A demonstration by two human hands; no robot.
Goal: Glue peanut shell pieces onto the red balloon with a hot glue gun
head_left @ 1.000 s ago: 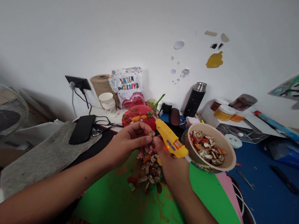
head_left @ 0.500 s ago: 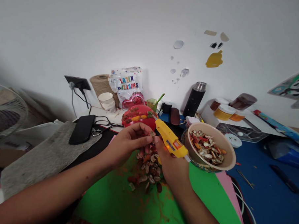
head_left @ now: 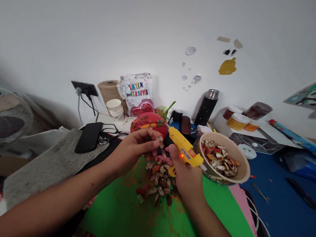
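Note:
My left hand [head_left: 139, 143] pinches a small nut shell [head_left: 159, 139] between thumb and fingers. Wrapped round the handle of a yellow hot glue gun [head_left: 184, 147] is my right hand [head_left: 188, 173]; an orange light glows on the gun's side. Its nozzle points up and away, towards a red balloon [head_left: 158, 130] with rows of coloured shells on it, just behind my hands. Below them, a pile of loose shells [head_left: 160, 181] lies on a green sheet [head_left: 120, 214] smeared with orange-brown. To the right stands a beige bowl [head_left: 243, 163] of painted and plain shells.
At left are a black phone [head_left: 88, 137], scissors [head_left: 104, 141] and a fan [head_left: 10, 121]. Along the wall stand a twine spool [head_left: 108, 91], paper cups [head_left: 115, 107], a balloon bag [head_left: 138, 89], a black flask [head_left: 207, 107] and paint jars [head_left: 236, 121]. A dark knife-like tool [head_left: 302, 192] lies at right.
My hands have drawn apart; the glue gun has shifted slightly right and down, away from the shell. The shell stays in my left fingers. The whole view has shifted a little.

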